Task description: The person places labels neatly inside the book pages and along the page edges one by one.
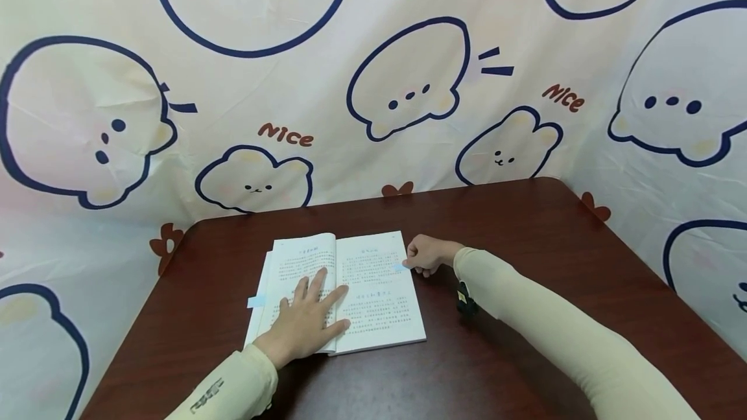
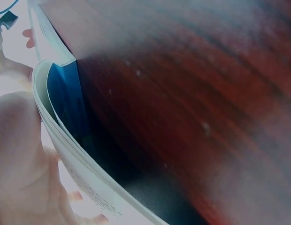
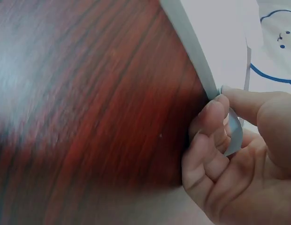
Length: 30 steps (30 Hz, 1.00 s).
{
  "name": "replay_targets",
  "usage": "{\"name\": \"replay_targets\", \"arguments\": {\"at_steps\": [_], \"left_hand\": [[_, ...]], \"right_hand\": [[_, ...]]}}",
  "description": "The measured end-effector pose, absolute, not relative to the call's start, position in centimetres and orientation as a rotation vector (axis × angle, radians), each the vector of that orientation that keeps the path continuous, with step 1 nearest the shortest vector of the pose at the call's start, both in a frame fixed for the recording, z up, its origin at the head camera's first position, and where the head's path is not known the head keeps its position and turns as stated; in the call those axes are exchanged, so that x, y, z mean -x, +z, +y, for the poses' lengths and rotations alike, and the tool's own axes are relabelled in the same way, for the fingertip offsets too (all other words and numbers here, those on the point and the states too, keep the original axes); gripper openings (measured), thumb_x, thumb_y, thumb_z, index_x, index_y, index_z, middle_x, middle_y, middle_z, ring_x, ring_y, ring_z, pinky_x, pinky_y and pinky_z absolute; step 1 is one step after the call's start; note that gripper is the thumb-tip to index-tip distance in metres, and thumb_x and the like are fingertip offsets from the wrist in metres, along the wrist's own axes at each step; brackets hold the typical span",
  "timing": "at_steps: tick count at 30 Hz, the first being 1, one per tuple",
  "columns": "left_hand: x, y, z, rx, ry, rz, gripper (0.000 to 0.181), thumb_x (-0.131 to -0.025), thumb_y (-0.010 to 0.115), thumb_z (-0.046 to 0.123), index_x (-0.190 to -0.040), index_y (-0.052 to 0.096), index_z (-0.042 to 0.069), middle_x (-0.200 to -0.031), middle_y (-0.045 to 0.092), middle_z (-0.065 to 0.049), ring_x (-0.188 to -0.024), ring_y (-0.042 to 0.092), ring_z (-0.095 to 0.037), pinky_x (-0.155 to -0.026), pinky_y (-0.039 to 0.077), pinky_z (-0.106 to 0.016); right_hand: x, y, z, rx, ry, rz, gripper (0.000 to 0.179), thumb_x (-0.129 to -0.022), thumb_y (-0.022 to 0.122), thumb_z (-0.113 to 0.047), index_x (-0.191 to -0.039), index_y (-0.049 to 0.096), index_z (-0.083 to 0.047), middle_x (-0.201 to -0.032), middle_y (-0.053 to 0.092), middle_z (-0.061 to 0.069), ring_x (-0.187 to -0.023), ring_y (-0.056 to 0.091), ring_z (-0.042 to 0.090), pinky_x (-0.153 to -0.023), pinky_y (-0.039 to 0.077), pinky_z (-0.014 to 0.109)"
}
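Note:
An open book [image 1: 382,310] with printed pages lies on the dark wooden table. My left hand [image 1: 305,319] rests on its left page with fingers spread, fingertips reaching over the centre fold. At the right page's outer edge, my right hand [image 1: 428,255] pinches a pale blue sticky tab [image 1: 401,267] between thumb and curled fingers. The right wrist view shows the strip [image 3: 235,133] bending in a curve beside the fingers, close to the page edge. Another light blue tab [image 1: 255,302] sticks out from the book's left side. The left wrist view reveals a blue inner part [image 2: 68,93] under the curved pages.
The reddish-brown table [image 1: 496,368] extends around the book on all sides. A white curtain [image 1: 327,89] with cartoon outlines hangs behind the table and along both sides. A small dark device [image 1: 466,303] sits at the right wrist, below the sleeve.

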State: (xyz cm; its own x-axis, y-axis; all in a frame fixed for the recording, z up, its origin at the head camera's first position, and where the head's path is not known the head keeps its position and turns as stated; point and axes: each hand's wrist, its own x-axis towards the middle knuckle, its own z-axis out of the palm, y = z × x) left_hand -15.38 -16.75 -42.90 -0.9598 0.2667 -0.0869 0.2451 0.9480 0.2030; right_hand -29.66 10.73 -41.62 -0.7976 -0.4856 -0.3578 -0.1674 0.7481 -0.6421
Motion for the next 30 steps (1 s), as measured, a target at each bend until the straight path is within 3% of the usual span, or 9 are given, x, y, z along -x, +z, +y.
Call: {"name": "replay_targets", "arguments": {"at_steps": [5, 12, 21, 30], "left_hand": [[15.4, -42.9, -16.7, -0.398, 0.294, 2.986, 0.065, -0.095, 0.061, 0.054, -0.152, 0.047, 0.027, -0.168, 0.02, -0.019, -0.15, 0.023, -0.053, -0.1, 0.031, -0.083], [15.4, -42.9, -16.8, -0.388, 0.298, 2.979, 0.065, -0.096, 0.06, 0.054, -0.153, 0.046, 0.027, -0.168, 0.018, -0.018, -0.15, 0.022, -0.053, -0.1, 0.03, -0.084], [15.5, -43.0, -16.8, -0.399, 0.274, 2.992, 0.065, -0.096, 0.059, 0.054, -0.153, 0.045, 0.026, -0.168, 0.019, -0.019, -0.149, 0.023, -0.053, -0.099, 0.031, -0.083], [15.5, -43.1, -16.8, -0.405, 0.261, 3.003, 0.065, -0.095, 0.06, 0.054, -0.152, 0.046, 0.026, -0.167, 0.021, -0.02, -0.149, 0.025, -0.053, -0.098, 0.033, -0.083]], "right_hand": [[29.7, -41.4, 10.8, 0.493, -0.79, 2.42, 0.041, -0.103, 0.059, -0.016, -0.063, 0.049, -0.015, -0.057, 0.051, -0.002, -0.051, 0.053, 0.01, -0.051, 0.043, 0.02], [29.4, -41.5, 10.1, 0.433, -0.703, 2.517, 0.046, -0.095, 0.071, -0.034, -0.062, 0.045, -0.016, -0.056, 0.05, -0.003, -0.049, 0.049, 0.01, -0.049, 0.039, 0.021], [29.3, -41.7, 9.5, 0.354, -0.665, 2.575, 0.045, -0.092, 0.074, -0.035, -0.062, 0.047, -0.015, -0.057, 0.048, -0.003, -0.048, 0.048, 0.01, -0.048, 0.038, 0.021], [29.5, -41.2, 10.4, 0.444, -0.792, 2.436, 0.039, -0.097, 0.07, -0.018, -0.064, 0.048, -0.013, -0.057, 0.049, -0.002, -0.05, 0.05, 0.01, -0.051, 0.039, 0.02]]}}
